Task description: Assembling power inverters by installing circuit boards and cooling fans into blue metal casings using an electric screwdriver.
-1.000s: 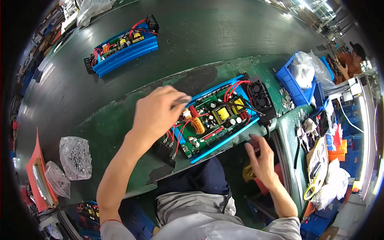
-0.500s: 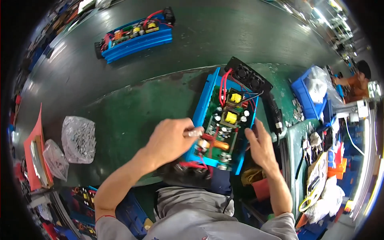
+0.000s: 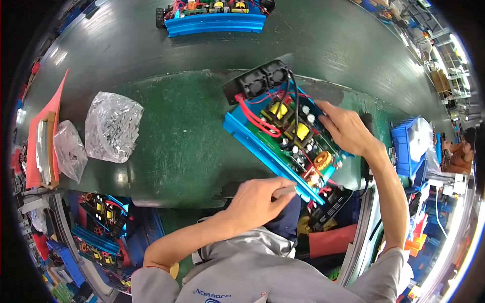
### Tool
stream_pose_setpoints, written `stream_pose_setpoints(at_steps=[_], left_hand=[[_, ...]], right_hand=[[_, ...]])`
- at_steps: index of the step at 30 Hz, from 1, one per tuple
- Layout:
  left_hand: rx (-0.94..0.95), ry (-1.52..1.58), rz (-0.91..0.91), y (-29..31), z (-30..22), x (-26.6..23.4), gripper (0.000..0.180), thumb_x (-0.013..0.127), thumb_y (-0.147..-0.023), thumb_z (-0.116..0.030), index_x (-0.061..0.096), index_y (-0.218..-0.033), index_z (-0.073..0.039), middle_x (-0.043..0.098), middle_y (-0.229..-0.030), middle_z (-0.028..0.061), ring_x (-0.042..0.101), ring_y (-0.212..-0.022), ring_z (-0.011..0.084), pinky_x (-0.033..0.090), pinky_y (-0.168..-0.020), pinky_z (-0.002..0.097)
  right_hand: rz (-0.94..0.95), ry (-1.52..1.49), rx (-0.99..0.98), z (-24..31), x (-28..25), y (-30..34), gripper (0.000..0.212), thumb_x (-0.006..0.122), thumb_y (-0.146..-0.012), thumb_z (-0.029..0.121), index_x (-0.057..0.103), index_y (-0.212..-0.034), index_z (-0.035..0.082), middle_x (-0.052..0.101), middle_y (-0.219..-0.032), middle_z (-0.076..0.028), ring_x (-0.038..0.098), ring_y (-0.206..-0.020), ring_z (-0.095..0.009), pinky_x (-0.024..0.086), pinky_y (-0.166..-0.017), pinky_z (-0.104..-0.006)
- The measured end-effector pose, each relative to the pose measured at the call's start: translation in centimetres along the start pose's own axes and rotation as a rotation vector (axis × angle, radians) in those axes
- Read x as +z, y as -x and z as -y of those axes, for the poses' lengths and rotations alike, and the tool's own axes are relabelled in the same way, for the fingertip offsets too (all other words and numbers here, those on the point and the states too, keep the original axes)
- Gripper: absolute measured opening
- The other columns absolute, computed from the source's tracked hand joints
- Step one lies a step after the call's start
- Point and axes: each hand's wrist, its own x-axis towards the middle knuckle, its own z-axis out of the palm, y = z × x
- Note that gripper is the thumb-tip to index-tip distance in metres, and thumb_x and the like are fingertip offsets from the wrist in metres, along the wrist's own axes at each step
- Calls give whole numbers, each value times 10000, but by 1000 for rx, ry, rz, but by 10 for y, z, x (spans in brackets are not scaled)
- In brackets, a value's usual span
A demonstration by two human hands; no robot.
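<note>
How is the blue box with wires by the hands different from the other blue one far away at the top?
The near blue unit lies slanted on the green mat, while the far blue unit lies level on the dark belt. The near one is touched by the left hand and the right hand; nobody touches the far one. The near one looks bigger, being closer. Both have blue ribbed cases, open circuit boards and red wires.
</note>
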Motion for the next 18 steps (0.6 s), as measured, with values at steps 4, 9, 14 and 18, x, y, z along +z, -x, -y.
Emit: stream_pose_setpoints(at_steps=[4,9,14,18], left_hand=[[364,-595,-400,-9,7,-37,340,850,-749,-128,711,-1059,-115,689,-976,58,684,-832,236,573,-674,360],[598,-987,-344,-31,17,-78,418,795,-740,-229,666,-1126,-136,618,-1058,-2,634,-953,178,559,-681,285],[851,-1090,-150,-56,9,-82,221,761,-765,-289,658,-875,-128,608,-901,-31,606,-872,114,506,-599,251],[954,-1158,-105,-64,6,-83,209,758,-767,-291,627,-802,-132,576,-807,-16,608,-799,129,487,-588,265]], right_hand=[[-96,-34,61,2,16,7,329,538,-1022,144,560,-1325,21,678,-1090,-244,660,-1008,-400,505,-854,-437],[-784,-266,364,25,51,91,310,568,-1027,97,614,-1320,10,714,-1174,-123,664,-1082,-183,489,-959,-325],[-1437,-465,842,13,148,212,414,501,-1055,313,613,-1297,-4,702,-1085,-94,642,-903,-132,467,-757,-266],[-1107,-1183,870,33,217,216,747,362,-1038,609,480,-1441,-8,651,-1264,-91,598,-1164,-228,436,-1019,-368]])
